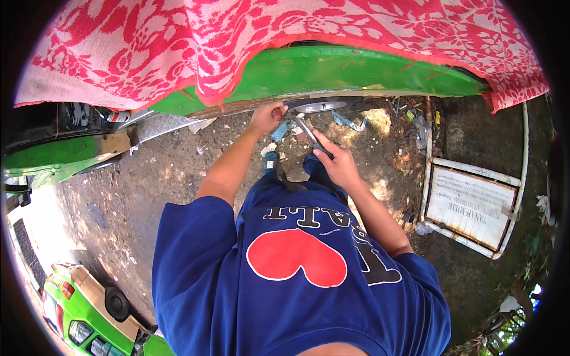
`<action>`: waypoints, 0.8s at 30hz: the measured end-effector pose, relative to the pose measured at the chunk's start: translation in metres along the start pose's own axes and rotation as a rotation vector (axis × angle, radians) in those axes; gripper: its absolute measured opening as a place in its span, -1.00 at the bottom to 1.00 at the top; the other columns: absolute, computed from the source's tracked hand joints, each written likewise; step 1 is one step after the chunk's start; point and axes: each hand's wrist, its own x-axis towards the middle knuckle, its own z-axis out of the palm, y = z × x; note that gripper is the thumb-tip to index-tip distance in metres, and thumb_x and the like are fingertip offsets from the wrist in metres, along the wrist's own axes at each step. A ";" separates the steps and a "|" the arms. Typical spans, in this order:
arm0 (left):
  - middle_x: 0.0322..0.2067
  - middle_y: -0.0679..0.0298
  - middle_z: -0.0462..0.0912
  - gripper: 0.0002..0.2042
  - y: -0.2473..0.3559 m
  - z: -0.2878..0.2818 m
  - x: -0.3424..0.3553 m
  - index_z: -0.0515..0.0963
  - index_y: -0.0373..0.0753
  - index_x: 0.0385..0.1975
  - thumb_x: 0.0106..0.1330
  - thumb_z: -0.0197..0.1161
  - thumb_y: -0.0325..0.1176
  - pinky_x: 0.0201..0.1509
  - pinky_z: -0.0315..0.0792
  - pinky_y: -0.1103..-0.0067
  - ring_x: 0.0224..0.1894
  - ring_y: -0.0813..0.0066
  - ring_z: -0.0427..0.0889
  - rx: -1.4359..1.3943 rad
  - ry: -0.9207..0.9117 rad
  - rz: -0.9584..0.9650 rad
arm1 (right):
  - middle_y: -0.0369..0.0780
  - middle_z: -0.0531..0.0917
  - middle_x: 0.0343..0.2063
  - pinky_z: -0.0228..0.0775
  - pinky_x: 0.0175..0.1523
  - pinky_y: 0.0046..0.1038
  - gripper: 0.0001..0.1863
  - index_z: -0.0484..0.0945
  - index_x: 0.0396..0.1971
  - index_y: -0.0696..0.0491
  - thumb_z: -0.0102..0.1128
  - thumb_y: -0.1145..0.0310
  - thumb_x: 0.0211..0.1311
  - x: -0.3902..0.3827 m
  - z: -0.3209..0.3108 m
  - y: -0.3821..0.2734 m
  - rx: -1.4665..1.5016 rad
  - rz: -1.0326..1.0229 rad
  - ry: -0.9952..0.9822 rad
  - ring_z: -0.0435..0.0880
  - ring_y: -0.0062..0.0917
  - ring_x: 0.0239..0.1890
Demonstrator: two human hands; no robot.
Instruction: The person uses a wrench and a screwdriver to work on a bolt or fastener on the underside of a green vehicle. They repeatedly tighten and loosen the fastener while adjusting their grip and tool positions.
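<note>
My left hand is closed against the lower edge of a green vehicle body, just left of a silver wheel rim. A metal wrench is gripped in my right hand, and its far end reaches up toward the rim. I wear a blue shirt with a red heart; my shoes stand on the dirt below the wheel. What the left fingers hold is hidden.
A red and white patterned cloth drapes over the vehicle. A white framed sign board lies on the ground at right. Litter lies on the dirt. Another green vehicle sits at lower left.
</note>
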 end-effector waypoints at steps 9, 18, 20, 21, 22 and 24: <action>-0.59 0.09 0.51 -0.73 -0.029 -0.004 -0.010 0.46 -0.17 -0.48 0.36 0.26 -0.15 -0.34 0.40 0.28 -0.46 -0.06 0.53 -0.044 0.059 -0.564 | -0.06 0.64 -0.41 0.46 -0.37 -0.20 -0.50 0.47 0.28 -0.24 0.22 0.30 0.34 0.027 0.040 0.046 -0.228 -0.080 -0.065 0.65 -0.15 -0.45; -0.71 0.21 0.40 -0.74 -0.010 -0.004 -0.017 0.43 -0.21 -0.49 0.40 0.27 -0.25 -0.52 0.32 0.50 -0.66 0.40 0.43 0.021 0.027 0.026 | 0.03 0.70 -0.08 0.48 0.05 -0.46 -0.54 0.51 0.23 0.04 0.25 0.46 0.31 -0.002 -0.001 0.046 -0.016 0.031 0.056 0.74 -0.36 -0.03; -0.73 0.26 0.38 -0.71 -0.009 0.002 -0.013 0.40 -0.24 -0.52 0.41 0.27 -0.28 -0.55 0.30 0.55 -0.69 0.50 0.40 -0.045 0.035 0.018 | 0.01 0.69 -0.04 0.47 0.06 -0.47 -0.54 0.52 0.22 0.05 0.25 0.46 0.31 -0.002 -0.003 0.048 -0.017 0.051 0.077 0.73 -0.37 0.00; -0.74 0.26 0.39 -0.71 -0.007 0.004 -0.012 0.40 -0.24 -0.53 0.41 0.27 -0.28 -0.55 0.30 0.56 -0.68 0.51 0.41 -0.062 0.028 0.014 | 0.00 0.68 -0.01 0.47 0.06 -0.47 -0.54 0.52 0.22 0.05 0.25 0.46 0.31 -0.003 -0.003 0.049 -0.016 0.061 0.090 0.73 -0.37 0.01; -0.74 0.27 0.39 -0.71 -0.005 0.006 -0.012 0.40 -0.24 -0.53 0.41 0.26 -0.29 -0.55 0.31 0.56 -0.68 0.52 0.42 -0.078 0.020 0.010 | 0.00 0.68 0.00 0.47 0.07 -0.47 -0.55 0.52 0.21 0.06 0.25 0.46 0.31 -0.004 -0.003 0.048 -0.002 0.074 0.087 0.72 -0.37 0.02; -0.74 0.27 0.40 -0.71 -0.006 0.007 -0.010 0.40 -0.24 -0.53 0.41 0.26 -0.29 -0.54 0.32 0.55 -0.67 0.52 0.45 -0.068 0.012 0.012 | -0.01 0.67 0.02 0.47 0.09 -0.47 -0.55 0.53 0.21 0.06 0.25 0.46 0.31 -0.005 -0.005 0.044 0.026 0.098 0.086 0.71 -0.37 0.04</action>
